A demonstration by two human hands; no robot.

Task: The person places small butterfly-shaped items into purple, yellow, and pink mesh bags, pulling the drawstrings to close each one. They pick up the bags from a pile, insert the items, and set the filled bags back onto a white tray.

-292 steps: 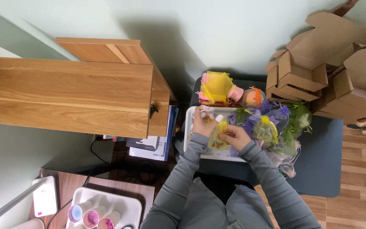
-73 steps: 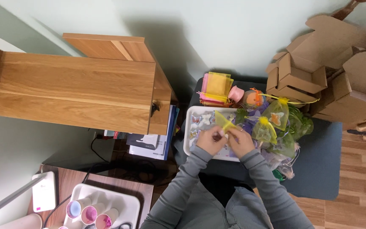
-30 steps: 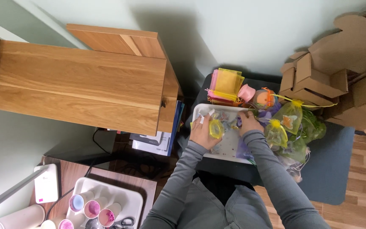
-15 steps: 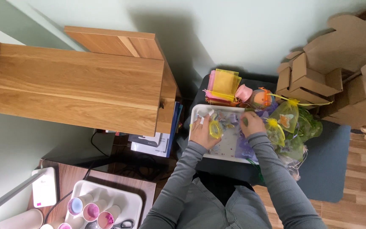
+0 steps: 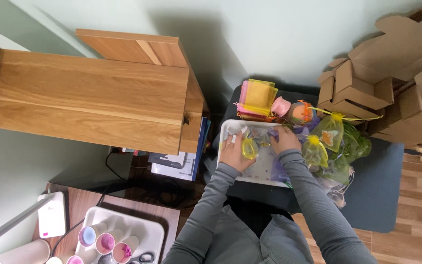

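Your left hand [image 5: 234, 152] grips a yellow organza pouch [image 5: 248, 147] over the white tray [image 5: 224, 128]; your right hand [image 5: 284, 139] rests curled in the tray — what it grips you cannot tell. Filled pouches [image 5: 328, 142] crowd its right side, cardboard boxes [image 5: 367, 88] beyond.

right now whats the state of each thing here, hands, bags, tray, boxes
left hand: holding a small yellow mesh bag, mouth open
right hand: reaching into the white tray, grip unclear
filled mesh bags: drawn shut, piled right of the tray
flat empty bags: stacked behind the tray
cardboard boxes: folded, flaps open
paint cups: uncovered, upright
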